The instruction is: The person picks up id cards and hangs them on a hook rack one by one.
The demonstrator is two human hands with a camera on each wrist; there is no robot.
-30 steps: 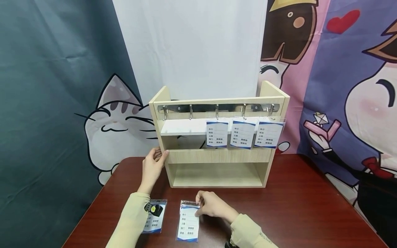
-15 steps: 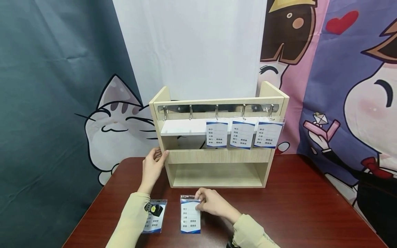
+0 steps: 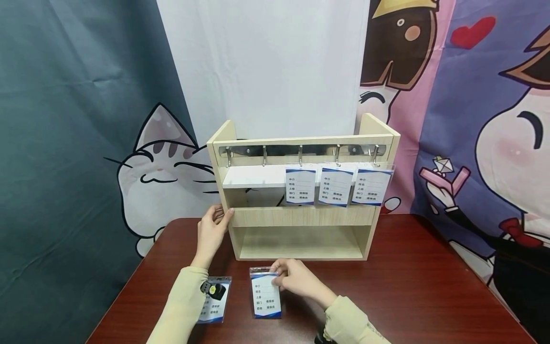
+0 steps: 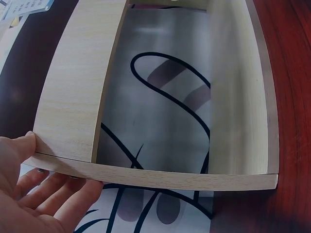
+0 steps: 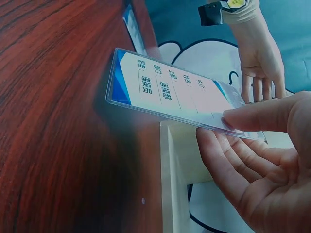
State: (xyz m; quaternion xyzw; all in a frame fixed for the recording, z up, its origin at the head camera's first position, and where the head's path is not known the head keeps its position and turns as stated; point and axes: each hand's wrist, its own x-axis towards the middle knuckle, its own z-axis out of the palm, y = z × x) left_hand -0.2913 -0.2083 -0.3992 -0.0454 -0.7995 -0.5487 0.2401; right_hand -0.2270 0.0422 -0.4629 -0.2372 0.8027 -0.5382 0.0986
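Note:
In the head view my left hand (image 3: 211,234) grips the left side panel of a pale wooden shelf unit (image 3: 302,217). The left wrist view shows its thumb (image 4: 24,145) at the front and the fingers round the outer side. My right hand (image 3: 298,279) pinches a clear-sleeved ID badge (image 3: 266,296), white with blue corners, by its upper right edge. In the right wrist view this badge (image 5: 165,92) is tilted and raised off the tabletop, thumb on its printed face, fingers behind. Another badge (image 3: 215,310) lies on the table, partly hidden by the left sleeve and wrist camera.
A metal rail with several hooks (image 3: 264,155) runs along the unit's upper front. Three badges (image 3: 300,186) hang from the hooks on the right side; the two left hooks are bare. The unit stands on a dark red wooden table (image 3: 421,286), with printed curtains (image 3: 275,62) behind.
The right hand has moved the pinched badge a little forward, toward the shelf unit, and the badge has tilted slightly. The left hand has stayed in place on the side panel.

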